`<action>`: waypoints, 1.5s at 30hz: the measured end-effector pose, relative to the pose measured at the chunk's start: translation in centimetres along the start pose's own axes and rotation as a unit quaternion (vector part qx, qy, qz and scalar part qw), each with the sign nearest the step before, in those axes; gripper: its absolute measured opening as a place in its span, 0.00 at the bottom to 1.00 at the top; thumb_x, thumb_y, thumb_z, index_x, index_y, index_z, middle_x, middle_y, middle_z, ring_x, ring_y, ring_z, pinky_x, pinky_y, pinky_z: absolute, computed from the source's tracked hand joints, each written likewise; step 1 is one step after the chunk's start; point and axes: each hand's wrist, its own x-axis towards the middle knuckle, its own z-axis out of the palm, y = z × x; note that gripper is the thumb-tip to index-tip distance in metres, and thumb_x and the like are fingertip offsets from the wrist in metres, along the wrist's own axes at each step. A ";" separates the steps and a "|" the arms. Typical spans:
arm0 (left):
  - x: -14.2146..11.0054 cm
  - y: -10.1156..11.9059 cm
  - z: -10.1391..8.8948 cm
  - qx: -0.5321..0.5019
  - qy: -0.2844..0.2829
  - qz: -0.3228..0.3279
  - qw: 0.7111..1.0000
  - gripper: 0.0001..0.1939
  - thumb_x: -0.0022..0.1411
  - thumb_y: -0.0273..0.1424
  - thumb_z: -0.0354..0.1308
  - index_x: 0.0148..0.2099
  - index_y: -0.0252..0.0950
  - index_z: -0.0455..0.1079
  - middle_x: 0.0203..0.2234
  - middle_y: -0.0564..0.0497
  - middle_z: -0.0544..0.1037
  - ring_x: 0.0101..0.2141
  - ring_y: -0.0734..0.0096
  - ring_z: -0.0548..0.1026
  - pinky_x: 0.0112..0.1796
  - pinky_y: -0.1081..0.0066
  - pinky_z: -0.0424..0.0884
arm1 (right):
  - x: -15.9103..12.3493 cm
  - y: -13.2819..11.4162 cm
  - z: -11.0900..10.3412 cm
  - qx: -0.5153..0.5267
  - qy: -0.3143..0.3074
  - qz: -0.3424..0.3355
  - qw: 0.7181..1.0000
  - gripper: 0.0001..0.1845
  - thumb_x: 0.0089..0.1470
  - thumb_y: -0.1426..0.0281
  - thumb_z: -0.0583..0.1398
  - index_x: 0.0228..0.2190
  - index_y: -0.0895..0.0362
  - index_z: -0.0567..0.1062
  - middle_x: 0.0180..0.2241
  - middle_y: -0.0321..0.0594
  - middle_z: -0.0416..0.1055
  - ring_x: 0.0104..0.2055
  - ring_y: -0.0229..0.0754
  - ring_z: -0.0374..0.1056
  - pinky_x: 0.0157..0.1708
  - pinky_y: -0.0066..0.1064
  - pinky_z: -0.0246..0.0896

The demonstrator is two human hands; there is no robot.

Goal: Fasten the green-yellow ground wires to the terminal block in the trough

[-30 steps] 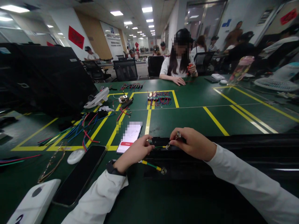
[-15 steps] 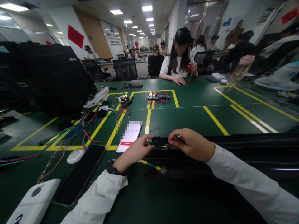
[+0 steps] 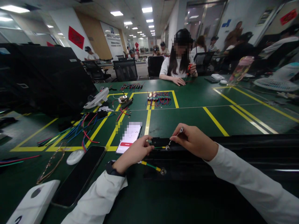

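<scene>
My left hand [image 3: 141, 146] is closed in a pinch at the left end of a short green-and-yellow wire [image 3: 160, 147]. The wire's other end has a ring terminal [image 3: 167, 147] with a round metal fastener at it, on a long black panel [image 3: 198, 158]. Between the fingers of my right hand [image 3: 190, 140] is a slim metal screwdriver [image 3: 181, 130], tilted, its thin tip just right of that terminal; whether it touches cannot be seen. Nearer me, a second green-and-yellow wire [image 3: 151, 166] runs from below my left hand to another round fastener [image 3: 163, 171].
A lit phone [image 3: 129, 137] lies beyond my left wrist. Left are a dark phone [image 3: 80, 175], a white power bank [image 3: 32, 202], glasses [image 3: 50, 165] and loose wires [image 3: 77, 130]. Small wired boards [image 3: 159, 98] lie farther off, before a seated person [image 3: 178, 59].
My right hand has turned and opened its grip slightly, so the screwdriver now slants with its tip showing by the terminal. My left hand has barely moved.
</scene>
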 end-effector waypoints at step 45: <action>0.0 -0.5 -0.1 0.000 -0.007 0.012 1.000 0.18 0.55 0.36 0.52 0.47 0.36 0.61 0.21 0.56 0.69 0.22 0.72 0.68 0.21 0.75 0.60 | 0.0 -0.4 -0.6 0.018 -0.049 0.009 0.999 0.07 0.55 0.66 0.55 0.31 0.57 0.68 0.23 0.33 0.66 0.24 0.34 0.61 0.25 0.25 0.52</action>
